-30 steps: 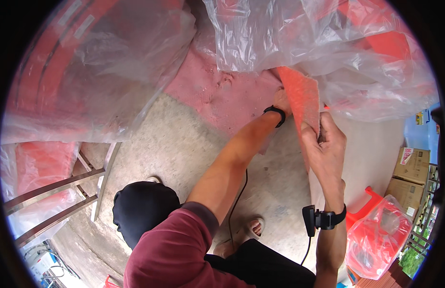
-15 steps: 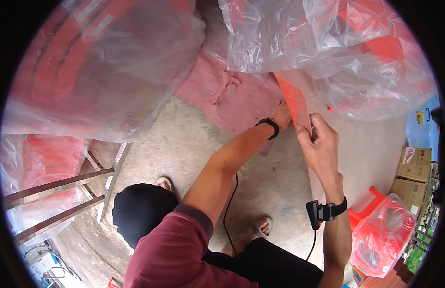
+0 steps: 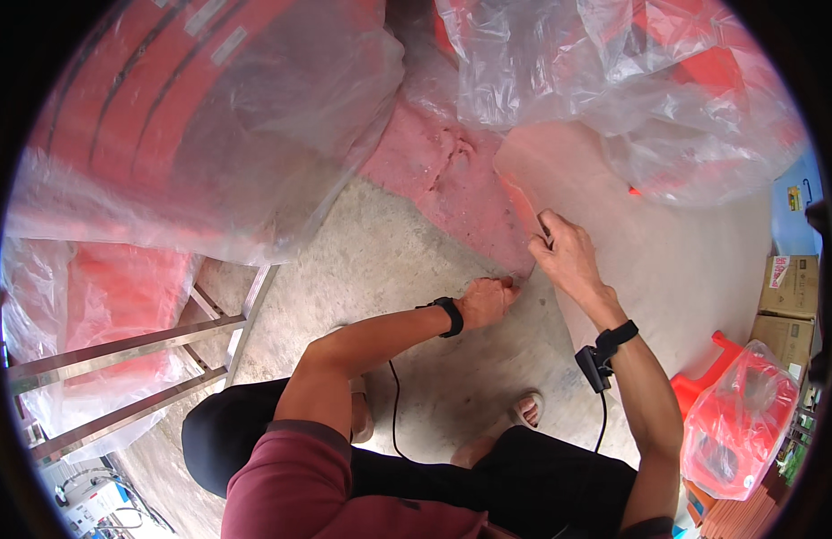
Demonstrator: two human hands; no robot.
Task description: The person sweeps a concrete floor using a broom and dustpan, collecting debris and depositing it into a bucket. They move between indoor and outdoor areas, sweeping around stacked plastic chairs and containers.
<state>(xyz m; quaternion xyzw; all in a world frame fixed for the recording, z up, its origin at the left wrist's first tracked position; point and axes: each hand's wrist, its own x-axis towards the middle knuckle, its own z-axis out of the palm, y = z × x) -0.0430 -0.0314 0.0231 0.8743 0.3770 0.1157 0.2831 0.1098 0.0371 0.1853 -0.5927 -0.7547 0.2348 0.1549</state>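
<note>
A thin pink speckled sheet (image 3: 474,193) lies creased over the concrete, narrowing to a corner near me. My left hand (image 3: 488,302) is closed at that near corner, its fingertips pinched on the edge. Higher and to the right, my right hand (image 3: 564,258) is closed on the sheet's right edge between thumb and fingers. A narrow orange-red strip of the edge shows beside the right fingertips. Just right of it spreads a wide, smooth pale surface (image 3: 667,238).
Clear plastic covers red goods at the far left (image 3: 209,135) and far right (image 3: 559,63). A metal frame (image 3: 137,346) stands at left. At right are a plastic-wrapped red stool (image 3: 739,422) and cardboard boxes (image 3: 786,296). My feet rest on the concrete floor (image 3: 344,242).
My left hand has drawn back toward me and left, down to the sheet's near corner. My right hand has shifted slightly; the raised orange-red flap beside it has dropped flatter.
</note>
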